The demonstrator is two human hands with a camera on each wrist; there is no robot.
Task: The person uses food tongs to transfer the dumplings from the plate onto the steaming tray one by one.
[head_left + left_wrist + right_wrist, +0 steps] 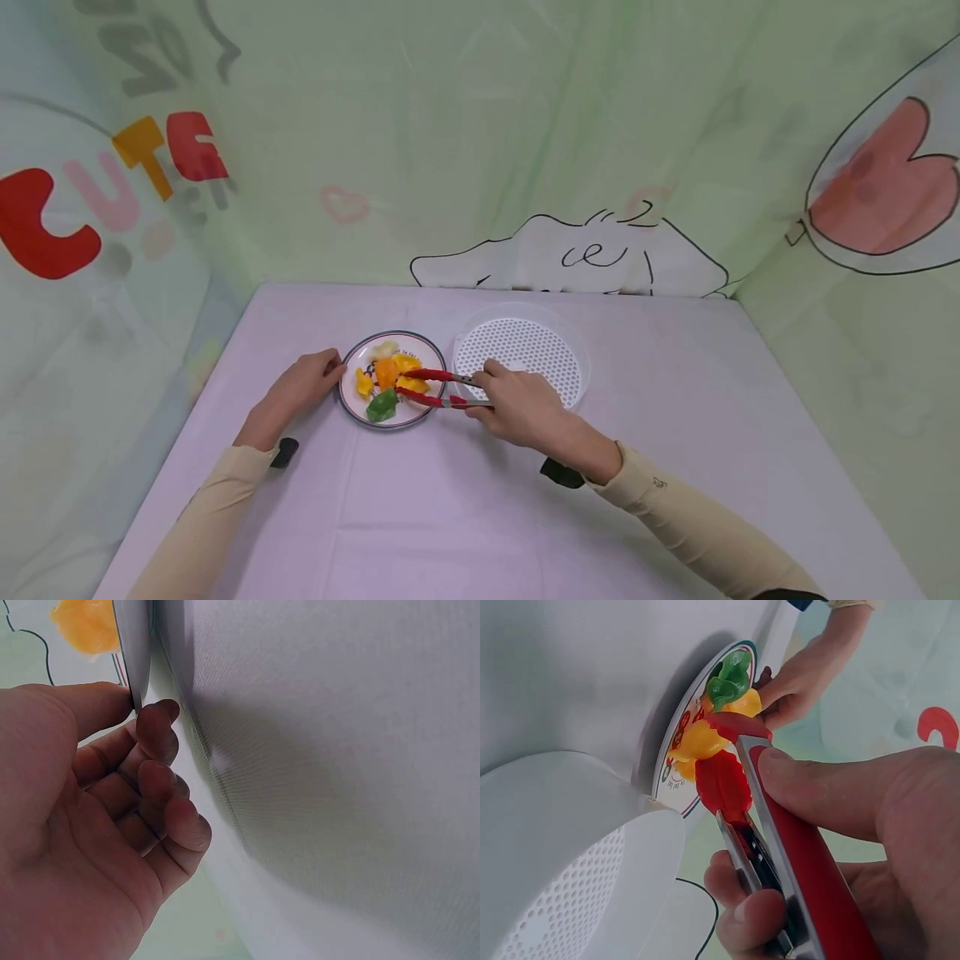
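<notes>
Printed curtain (480,125) behind and to both sides, lettering at left, outlined heart at right. Pale table (450,517) under everything, a few faint creases in it. White basket (517,342) on the table, round, floor full of small holes. Plate (418,346) just left of it, dark-rimmed, patterned inside. My right hand (521,408) in front of the basket, fingers curled round the tongs (431,375), metal with red ends. Both ends reach over the plate, a little apart, at the yellow pieces; cannot tell if they grip one. My left hand (303,383) at the plate's left edge, thumb and forefinger pinching the rim, other fingers loosely bent. On the plate: yellow pieces (363,383) left and right, orange piece (386,372) mid-plate, green piece (382,406) on the near side, pale piece (386,350) on the far side.
</notes>
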